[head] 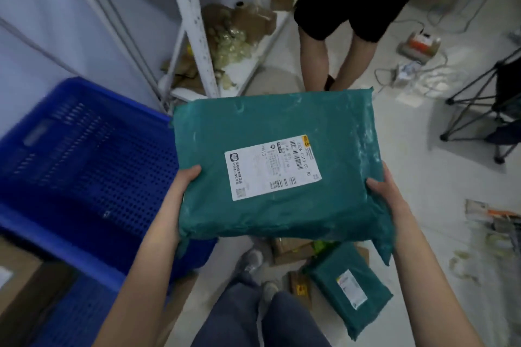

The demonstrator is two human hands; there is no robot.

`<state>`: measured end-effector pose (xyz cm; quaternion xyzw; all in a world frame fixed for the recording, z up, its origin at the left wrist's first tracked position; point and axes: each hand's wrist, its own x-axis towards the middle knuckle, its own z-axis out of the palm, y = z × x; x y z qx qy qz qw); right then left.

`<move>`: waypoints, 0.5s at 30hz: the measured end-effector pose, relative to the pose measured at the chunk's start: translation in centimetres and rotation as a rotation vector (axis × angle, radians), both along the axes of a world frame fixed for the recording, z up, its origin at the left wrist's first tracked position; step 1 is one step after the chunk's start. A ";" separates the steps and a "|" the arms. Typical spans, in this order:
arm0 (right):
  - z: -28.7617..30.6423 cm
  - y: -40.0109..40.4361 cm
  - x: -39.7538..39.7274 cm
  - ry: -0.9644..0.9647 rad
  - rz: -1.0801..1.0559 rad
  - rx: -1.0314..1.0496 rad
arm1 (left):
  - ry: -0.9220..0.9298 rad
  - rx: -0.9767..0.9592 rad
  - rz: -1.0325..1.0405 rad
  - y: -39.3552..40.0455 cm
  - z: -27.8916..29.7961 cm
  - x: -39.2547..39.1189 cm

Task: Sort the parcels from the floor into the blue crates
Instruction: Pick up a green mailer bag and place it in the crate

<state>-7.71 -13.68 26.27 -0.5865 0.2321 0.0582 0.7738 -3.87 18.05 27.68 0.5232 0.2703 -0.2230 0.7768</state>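
Large teal parcel (277,166) at centre frame, held flat and label-up between both hands. Left hand (184,183) clamped on the parcel's left edge, thumb on top, fingers hidden beneath. Right hand (384,191) clamped on the right edge, thumb over the crinkled plastic wrap. White shipping label (272,170) near the middle of the top face, barcodes visible, print too small to read.

Blue crate (84,155) at left of frame, perforated walls and floor, inside bare as far as visible — the held parcel's left edge overlapping its right rim in the picture. Second blue crate (73,315) at lower left, with a brown cardboard box (22,282) against it.

Smaller teal parcel (348,287) on the floor at lower centre-right, label up, beside brown packages (293,251) partly hidden under the held one. Wearer's own legs in dark trousers at bottom centre.

White metal shelf (194,22) at upper centre, brown wrapped items and bubble wrap on its lower levels. Another person's bare legs (332,59) in black shorts at upper centre-right — cables and a small orange-and-white device (420,43) on the floor at upper right.
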 end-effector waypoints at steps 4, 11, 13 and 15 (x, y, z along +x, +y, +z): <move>1.8 4.3 -0.6 -0.001 0.161 0.105 | -0.059 -0.019 0.203 4.1 2.8 -4.5; 3.4 12.2 0.5 0.058 0.480 0.157 | -0.246 0.128 0.435 10.9 5.6 -15.2; 3.4 15.3 0.2 0.060 0.585 0.179 | -0.160 0.098 0.617 12.2 5.7 -17.6; 3.5 18.6 -0.4 0.062 0.682 0.191 | -0.160 0.012 0.789 13.4 5.5 -21.0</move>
